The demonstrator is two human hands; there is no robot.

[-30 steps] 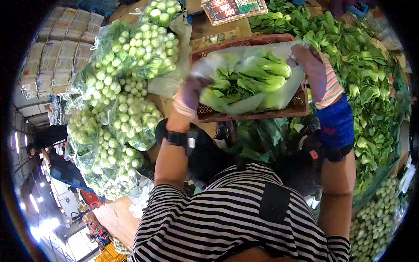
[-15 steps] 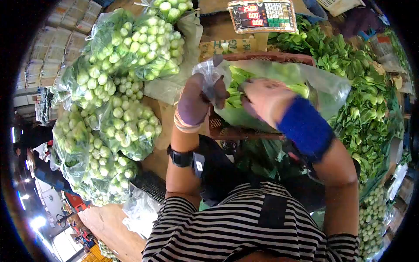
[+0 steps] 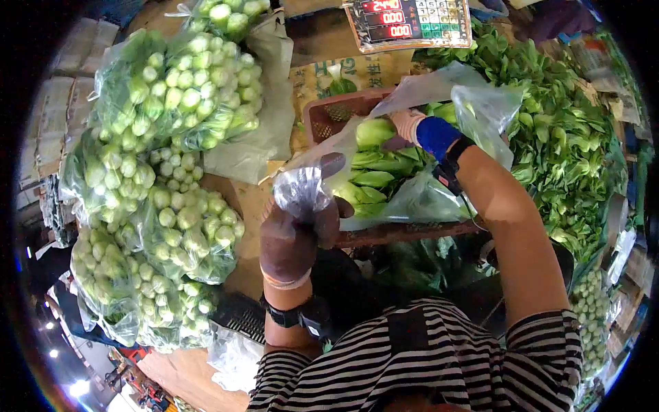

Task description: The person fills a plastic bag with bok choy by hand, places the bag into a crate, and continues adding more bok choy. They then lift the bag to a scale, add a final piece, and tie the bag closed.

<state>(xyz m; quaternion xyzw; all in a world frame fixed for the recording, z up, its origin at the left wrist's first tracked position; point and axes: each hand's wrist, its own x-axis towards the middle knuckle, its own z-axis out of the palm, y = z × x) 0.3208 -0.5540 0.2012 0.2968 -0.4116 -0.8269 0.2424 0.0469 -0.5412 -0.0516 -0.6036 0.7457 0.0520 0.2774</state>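
Note:
My left hand (image 3: 295,230), in a dark-palmed glove, is closed on the gathered edge of a clear plastic bag (image 3: 480,113). The bag lies spread in a reddish-brown plastic crate (image 3: 319,120), with green bok choy (image 3: 374,180) inside. My right hand (image 3: 406,128), gloved and with a blue wristband, reaches into the bag's mouth. Its fingers curl against one pale-stemmed bok choy (image 3: 374,133); the fingertips are partly hidden.
A digital scale display (image 3: 408,24) with red numbers stands beyond the crate. Filled bags of bok choy (image 3: 199,89) are piled on the left. Loose bok choy (image 3: 549,137) is heaped on the right. A crumpled plastic bag (image 3: 233,357) lies by my left elbow.
My right hand has gone from over the bag to inside its opening, onto a bok choy. My left hand has come nearer, drawing the bag edge. The display's top number dropped from 25.00.

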